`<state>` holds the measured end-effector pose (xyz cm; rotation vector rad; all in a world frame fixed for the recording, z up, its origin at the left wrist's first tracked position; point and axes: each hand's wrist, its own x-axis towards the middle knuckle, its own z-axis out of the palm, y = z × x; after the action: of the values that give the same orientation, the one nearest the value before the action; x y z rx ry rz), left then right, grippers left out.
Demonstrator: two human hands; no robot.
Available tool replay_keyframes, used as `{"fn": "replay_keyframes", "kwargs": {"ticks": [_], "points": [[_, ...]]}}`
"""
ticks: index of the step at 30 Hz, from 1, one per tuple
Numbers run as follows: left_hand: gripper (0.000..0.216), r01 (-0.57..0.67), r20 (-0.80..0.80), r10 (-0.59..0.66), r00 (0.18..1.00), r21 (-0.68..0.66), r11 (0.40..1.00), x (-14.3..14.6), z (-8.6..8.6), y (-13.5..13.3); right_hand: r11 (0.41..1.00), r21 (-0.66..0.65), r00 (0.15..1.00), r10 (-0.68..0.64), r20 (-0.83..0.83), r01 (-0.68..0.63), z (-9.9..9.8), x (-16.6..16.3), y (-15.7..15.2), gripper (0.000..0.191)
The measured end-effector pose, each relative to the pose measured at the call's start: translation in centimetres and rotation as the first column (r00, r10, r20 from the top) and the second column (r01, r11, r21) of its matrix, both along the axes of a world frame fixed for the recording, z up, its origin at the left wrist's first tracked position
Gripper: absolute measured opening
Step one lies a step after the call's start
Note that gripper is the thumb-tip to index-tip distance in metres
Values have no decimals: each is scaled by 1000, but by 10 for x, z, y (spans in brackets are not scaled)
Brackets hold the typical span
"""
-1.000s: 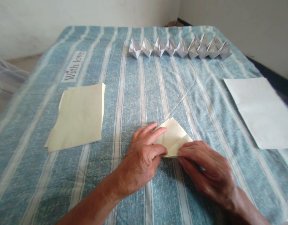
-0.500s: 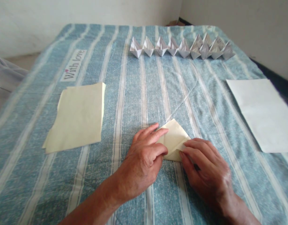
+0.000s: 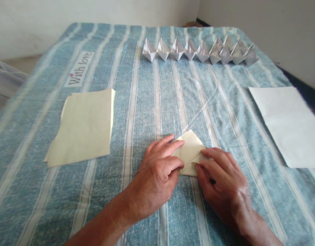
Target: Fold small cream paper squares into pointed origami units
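Note:
A small pale-yellow piece of folded paper (image 3: 190,145) lies on the cloth in front of me, one corner pointing away. My left hand (image 3: 161,169) holds it down on its left side, fingertips and bent thumb resting on it. At the paper's lower right, my right hand (image 3: 222,182) pinches a folded flap between thumb and fingers. A diagonal crease edge runs across the paper between the hands. The parts under my fingers are hidden.
A stack of pale-yellow sheets (image 3: 81,128) lies at left, below a "With love" strip (image 3: 79,69). White paper (image 3: 290,126) is at right. Several folded paper pieces with pointed tips (image 3: 177,50) stand in a row along the back of the striped cloth (image 3: 144,112).
My right hand has shifted slightly left and up over the paper, bringing the flap inward with it. The left hand stays in place. The view has tilted slightly.

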<state>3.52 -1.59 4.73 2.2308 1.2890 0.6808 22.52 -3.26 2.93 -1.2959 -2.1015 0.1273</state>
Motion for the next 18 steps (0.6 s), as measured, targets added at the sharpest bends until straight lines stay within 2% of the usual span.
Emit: {"fn": "replay_keyframes", "kwargs": {"ticks": [18], "points": [[23,7,4,-7,1000,37,999,-1,-3,2,1000,-10,1000,-6,-13,6,-2,0,0,14]]}}
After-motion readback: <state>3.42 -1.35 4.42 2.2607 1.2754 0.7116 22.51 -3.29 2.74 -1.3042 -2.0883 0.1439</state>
